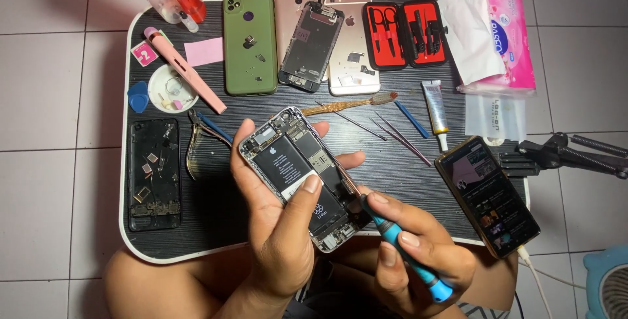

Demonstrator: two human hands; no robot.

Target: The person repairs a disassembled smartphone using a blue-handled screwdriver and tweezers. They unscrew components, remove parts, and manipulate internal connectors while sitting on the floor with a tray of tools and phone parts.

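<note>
Above the black tray (pixel 216 227), the left hand (pixel 275 227) clasped an opened phone (pixel 304 178), thumb pressed on its black battery, fingers curled behind. The right hand (pixel 418 253) pinched a blue screwdriver (pixel 405 253) at its lower corner. A pink tissue packet (pixel 504 41) lay far right; a small pink square label (pixel 144 53) lay far left.

A green phone case (pixel 250 44) lay face down at the back of the dark tray table (pixel 216 227), beside a red-lined zip case of small steel tools (pixel 405 34); a pink tissue pack (pixel 505 41) sat right, a lit black phone (pixel 487 194) nearer
</note>
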